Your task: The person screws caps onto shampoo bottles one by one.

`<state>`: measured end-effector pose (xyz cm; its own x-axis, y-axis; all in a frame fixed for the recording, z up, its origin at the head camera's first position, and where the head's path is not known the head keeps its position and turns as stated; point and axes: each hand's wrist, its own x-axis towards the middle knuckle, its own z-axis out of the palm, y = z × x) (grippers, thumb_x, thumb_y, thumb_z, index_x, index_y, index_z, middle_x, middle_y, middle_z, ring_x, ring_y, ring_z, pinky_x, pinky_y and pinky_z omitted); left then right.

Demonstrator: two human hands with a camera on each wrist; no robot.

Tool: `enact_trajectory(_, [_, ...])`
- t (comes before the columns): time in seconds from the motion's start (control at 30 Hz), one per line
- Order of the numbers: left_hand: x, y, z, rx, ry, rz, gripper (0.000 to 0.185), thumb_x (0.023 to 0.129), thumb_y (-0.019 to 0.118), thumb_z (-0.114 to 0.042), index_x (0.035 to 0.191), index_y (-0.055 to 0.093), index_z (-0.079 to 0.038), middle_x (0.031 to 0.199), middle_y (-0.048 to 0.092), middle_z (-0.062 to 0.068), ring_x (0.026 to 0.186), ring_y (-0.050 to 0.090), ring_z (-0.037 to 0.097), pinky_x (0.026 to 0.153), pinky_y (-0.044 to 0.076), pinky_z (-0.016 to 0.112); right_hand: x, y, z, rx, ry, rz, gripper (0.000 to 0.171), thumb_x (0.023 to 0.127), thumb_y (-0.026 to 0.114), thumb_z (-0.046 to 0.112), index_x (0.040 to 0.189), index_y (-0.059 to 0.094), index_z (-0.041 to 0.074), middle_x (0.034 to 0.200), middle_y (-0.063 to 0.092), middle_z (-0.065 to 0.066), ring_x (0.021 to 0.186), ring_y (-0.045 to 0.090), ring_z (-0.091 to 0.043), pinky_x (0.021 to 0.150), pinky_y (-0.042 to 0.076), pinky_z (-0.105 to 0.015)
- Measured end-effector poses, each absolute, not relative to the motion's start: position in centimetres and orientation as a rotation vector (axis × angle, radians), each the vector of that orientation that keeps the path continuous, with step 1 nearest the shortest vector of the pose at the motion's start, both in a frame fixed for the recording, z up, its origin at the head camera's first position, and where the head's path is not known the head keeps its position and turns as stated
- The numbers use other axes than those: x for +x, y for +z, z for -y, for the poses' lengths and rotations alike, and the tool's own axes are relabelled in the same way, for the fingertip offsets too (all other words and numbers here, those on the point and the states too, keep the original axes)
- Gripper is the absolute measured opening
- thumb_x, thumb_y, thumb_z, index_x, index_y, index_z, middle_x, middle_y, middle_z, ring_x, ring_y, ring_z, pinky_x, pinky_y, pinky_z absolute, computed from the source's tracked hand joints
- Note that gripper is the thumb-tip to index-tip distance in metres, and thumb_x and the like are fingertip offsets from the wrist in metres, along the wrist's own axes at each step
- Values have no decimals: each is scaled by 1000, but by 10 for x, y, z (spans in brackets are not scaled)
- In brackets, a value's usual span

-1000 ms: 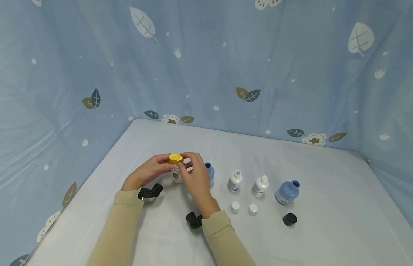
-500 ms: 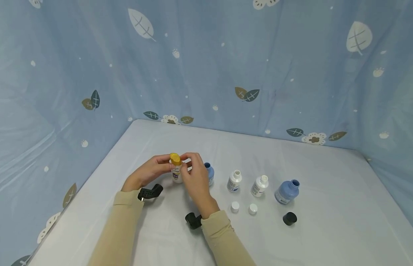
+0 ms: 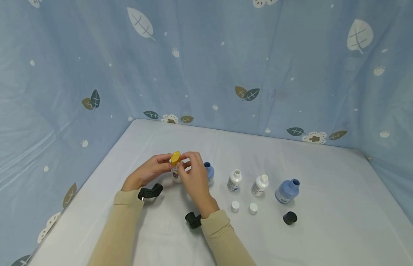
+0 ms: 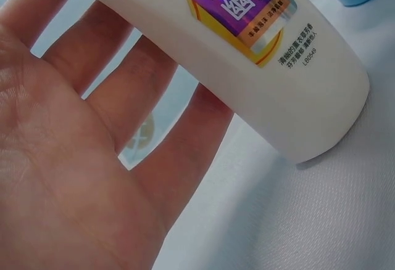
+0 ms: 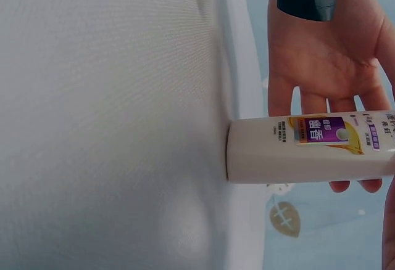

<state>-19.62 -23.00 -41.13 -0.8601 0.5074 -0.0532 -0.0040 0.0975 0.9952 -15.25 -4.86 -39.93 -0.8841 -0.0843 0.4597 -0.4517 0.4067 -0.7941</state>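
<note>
A white bottle with a purple label and a yellow cap stands upright on the table at left centre in the head view. My left hand holds it near the top from the left. From the other side, my right hand pinches the yellow cap between thumb and fingers. The left wrist view shows the bottle's lower body beside the left hand's palm and fingers. In the right wrist view the bottle has its base on the cloth, while the cap lies out of frame.
Right of the hands stand an uncapped blue bottle, partly hidden, two uncapped white bottles and another uncapped blue bottle. Two white caps and a black cap lie nearer. A patterned blue curtain encloses the table.
The yellow cap has turned on the bottle between my fingers, its long side now pointing another way. Both hands stay almost where they were, and the other bottles and caps have not moved.
</note>
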Motion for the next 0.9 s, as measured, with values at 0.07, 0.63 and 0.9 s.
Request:
enact_trajectory(0.07, [-196,-412,230,494,1818,-1992,39,88,56,-15,123,49,1,123,51,8,113,45,19,97,30,46,-152,-400,49,466,1478,2313,24,85,60,20,107,52,14,108,47,3,76,52,-5,59,45,-18])
enact_trajectory(0.63, [-197,-412,230,545,1806,-1989,37,89,53,-13,122,49,2,120,52,7,111,46,20,97,30,46,-153,-400,49,521,1435,2332,41,85,61,24,124,49,19,116,47,5,71,50,-3,59,45,-16])
enact_trajectory(0.9, [-196,-414,232,499,1829,-1992,38,87,57,-17,121,51,-1,122,51,10,113,45,22,97,30,44,-153,-399,47,494,1463,2318,30,91,51,25,120,54,17,113,48,4,75,49,-5,62,45,-18])
